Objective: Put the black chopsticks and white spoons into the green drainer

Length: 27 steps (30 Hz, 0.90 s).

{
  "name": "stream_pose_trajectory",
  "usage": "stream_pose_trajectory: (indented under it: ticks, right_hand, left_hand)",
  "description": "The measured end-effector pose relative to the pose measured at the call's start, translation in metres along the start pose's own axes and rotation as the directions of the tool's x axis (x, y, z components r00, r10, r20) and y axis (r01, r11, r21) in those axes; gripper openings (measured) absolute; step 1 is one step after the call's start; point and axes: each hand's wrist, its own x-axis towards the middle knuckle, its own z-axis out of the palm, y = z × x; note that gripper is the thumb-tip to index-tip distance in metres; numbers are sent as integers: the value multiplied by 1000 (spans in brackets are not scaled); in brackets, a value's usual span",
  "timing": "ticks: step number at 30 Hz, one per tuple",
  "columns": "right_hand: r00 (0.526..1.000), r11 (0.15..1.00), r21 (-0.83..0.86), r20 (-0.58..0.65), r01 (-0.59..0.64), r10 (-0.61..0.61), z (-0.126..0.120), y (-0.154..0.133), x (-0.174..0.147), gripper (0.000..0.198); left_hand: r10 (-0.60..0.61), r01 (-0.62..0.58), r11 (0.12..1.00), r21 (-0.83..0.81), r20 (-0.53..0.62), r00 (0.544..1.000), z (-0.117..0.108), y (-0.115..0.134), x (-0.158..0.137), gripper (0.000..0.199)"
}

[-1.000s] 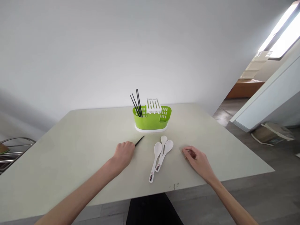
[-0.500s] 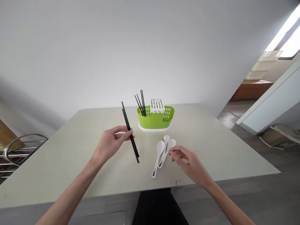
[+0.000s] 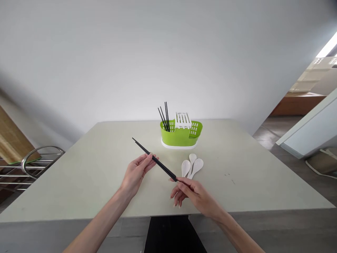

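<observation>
A pair of black chopsticks [image 3: 163,167] slants above the table, thin tips pointing to the upper left. My left hand [image 3: 137,173] pinches the pair around its middle. At the thick lower-right ends, my right hand [image 3: 195,194] grips between thumb and index finger, its other fingers spread below. White spoons [image 3: 197,166] lie just beyond my right hand, which hides their handles; three bowls show. Behind them stands a green cutlery basket [image 3: 181,137] on a white base. Several black chopsticks [image 3: 166,117] lean in its left compartment.
A white slotted rack [image 3: 183,120] tops the basket's middle. The pale table [image 3: 79,175] meets a wall at the back. To the left is a metal rack [image 3: 26,168] with a wooden board [image 3: 13,137]. A white panel [image 3: 310,123] stands on the right.
My right hand has moved from beside the spoons to the chopsticks' thick ends and gripped them. The chopsticks have tilted from steep to a flatter slant. The view has shifted slightly left.
</observation>
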Motion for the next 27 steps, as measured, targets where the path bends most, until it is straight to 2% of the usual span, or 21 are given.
stream_pose_trajectory:
  ticks: [6, 16, 22, 27]
  right_hand:
    - [997, 1000, 21, -83, 0, 2, -1, 5, 3, 50]
    - [989, 998, -59, -144, -38, 29, -13, -1, -8, 50]
    - [958, 998, -62, -286, -19, 1, -14, -10, -3, 60]
    - [937, 1000, -10, -349, -12, 8, -16, -10, -4, 56]
  left_hand:
    - [-44, 44, 999, -22, 4, 999, 3, -14, -7, 25]
    - [-47, 45, 993, 106, 19, 999, 7, -28, -14, 36]
    - [-23, 17, 991, 132, 43, 999, 14, -23, -15, 35]
    - [-27, 24, 993, 116, 24, 999, 19, -25, -19, 36]
